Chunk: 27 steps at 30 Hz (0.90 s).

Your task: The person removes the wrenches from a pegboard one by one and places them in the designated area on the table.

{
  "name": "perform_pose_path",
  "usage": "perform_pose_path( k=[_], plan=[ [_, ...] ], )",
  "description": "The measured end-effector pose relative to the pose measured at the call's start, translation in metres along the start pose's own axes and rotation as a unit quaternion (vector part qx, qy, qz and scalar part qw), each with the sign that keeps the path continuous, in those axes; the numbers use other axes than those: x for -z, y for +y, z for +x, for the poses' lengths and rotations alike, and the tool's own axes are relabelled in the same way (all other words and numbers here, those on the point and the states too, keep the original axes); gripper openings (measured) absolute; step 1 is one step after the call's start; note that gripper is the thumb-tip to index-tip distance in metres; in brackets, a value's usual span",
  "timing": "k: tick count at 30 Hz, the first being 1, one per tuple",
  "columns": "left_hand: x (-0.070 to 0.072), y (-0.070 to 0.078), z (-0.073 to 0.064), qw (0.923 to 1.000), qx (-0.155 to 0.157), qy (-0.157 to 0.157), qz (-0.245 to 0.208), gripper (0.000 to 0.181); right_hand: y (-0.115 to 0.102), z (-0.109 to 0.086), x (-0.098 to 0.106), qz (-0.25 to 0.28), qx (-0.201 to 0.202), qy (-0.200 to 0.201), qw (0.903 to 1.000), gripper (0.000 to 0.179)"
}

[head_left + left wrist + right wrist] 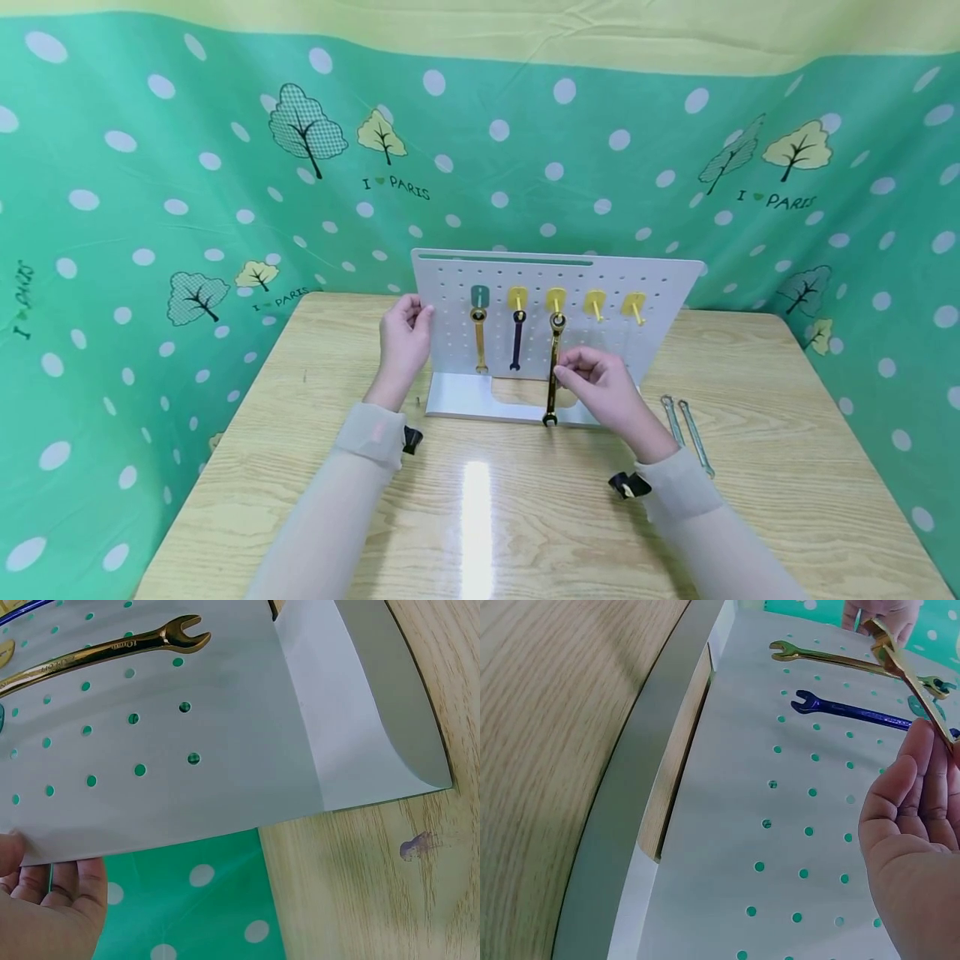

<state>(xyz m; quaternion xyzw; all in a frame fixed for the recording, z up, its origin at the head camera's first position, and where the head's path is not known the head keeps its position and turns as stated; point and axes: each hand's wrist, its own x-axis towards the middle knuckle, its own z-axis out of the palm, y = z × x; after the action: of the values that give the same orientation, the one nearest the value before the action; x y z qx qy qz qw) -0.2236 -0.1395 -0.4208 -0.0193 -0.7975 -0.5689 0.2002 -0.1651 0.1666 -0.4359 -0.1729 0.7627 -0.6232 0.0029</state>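
Fingers: right hand (600, 390) pinching a long gold wrench (556, 346), left hand (405, 335) gripping the pegboard (536, 337) by its left edge.
Curtain (465, 183): dotted green, tree-printed, hung around us.
Worktop (247, 450): pale wood grain, glare streak (476, 525) between the sleeves.
Pegboard: white, standing on it.
Gold wrench: ring at the middle yellow hook (556, 298); can't tell if hung.
Silver wrenches (694, 433): two, lying board's right.
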Motion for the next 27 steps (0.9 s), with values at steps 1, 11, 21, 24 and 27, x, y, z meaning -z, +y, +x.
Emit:
perform_pose_path(
  k=[1,11,21,24,27],
  plan=[
    [0.0000,0.0000,-0.0001,1.0000,0.001,0.000,0.000,0.009,-0.0001,-0.0001,0.0000,0.002,0.000,0.000,1.0000,0.009],
    [-0.0001,-0.0006,0.0007,1.0000,0.003,0.002,-0.002,0.009,-0.0029,-0.0006,0.0006,0.005,0.008,-0.001,1.0000,0.008],
    [-0.0003,-0.0016,0.0006,1.0000,-0.004,0.002,-0.002,0.008,-0.0036,-0.0007,0.0010,0.005,0.014,0.001,0.9999,0.005],
    [-0.0001,-0.0007,0.0002,1.0000,-0.001,0.000,0.000,0.008,-0.0038,-0.0010,0.0013,-0.001,0.014,0.001,0.9999,0.005],
    [0.0006,0.0005,-0.0002,1.0000,0.000,-0.002,0.001,0.009,-0.0051,-0.0011,0.0014,-0.004,0.014,0.000,0.9999,0.005]
  ],
)
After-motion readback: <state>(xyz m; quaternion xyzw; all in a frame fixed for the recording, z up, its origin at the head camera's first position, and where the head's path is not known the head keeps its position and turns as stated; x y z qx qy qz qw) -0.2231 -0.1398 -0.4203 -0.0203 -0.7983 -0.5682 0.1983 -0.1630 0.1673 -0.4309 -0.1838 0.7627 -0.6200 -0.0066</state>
